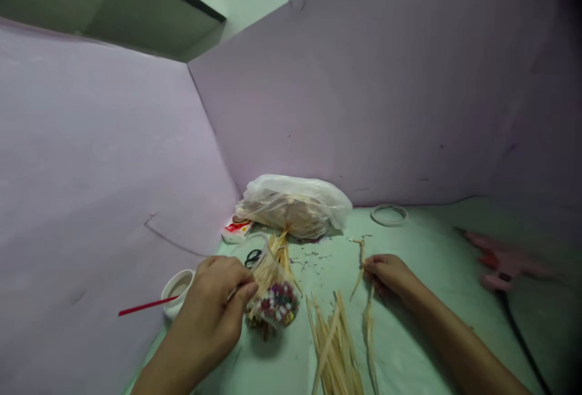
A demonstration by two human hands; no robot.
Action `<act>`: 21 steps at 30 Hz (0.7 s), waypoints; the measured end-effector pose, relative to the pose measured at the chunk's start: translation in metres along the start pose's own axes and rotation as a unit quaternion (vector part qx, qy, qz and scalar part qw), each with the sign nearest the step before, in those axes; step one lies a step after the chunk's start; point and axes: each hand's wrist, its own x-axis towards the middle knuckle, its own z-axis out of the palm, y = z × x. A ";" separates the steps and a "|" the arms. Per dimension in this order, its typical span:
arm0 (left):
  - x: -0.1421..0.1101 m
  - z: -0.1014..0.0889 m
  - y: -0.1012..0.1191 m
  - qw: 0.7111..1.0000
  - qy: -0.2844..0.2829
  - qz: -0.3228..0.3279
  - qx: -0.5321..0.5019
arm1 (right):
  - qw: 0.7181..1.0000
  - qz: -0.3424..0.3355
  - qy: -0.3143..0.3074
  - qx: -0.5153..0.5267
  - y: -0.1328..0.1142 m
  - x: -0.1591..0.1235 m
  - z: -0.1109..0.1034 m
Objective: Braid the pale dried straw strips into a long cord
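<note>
My left hand [222, 301] is closed, pinching the top of a clear plastic bag of colorful beads [279, 304] that hangs just above the table. Over on the right, my right hand [386, 271] has its fingers closed on a braided strip of dried straw [362, 255], whose loose ends trail down toward me. Between the hands lies a bundle of flat dried straw strips [334, 346]. Behind the bead bag, more straw [282, 252] fans out beside the black handles of scissors [253, 258].
A large plastic bag of straw [295, 204] rests against the back wall, with a red-and-white box [236, 230] beside it. A white cup [178, 291] with a red stick [148, 306] stands left. At right are a white ring [388, 215] and a pink glue gun [504, 262] with its black cord.
</note>
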 end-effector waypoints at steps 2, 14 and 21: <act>0.024 0.003 0.005 0.999 0.012 0.029 -0.020 | 1.000 -0.002 0.005 -0.001 -0.001 0.000 0.001; 0.088 0.030 0.028 0.991 0.035 0.125 -0.018 | 1.000 -0.009 0.006 0.002 0.003 0.010 0.002; 0.056 0.085 0.030 0.952 0.070 0.293 0.057 | 1.000 -0.002 0.004 0.025 0.002 0.007 0.002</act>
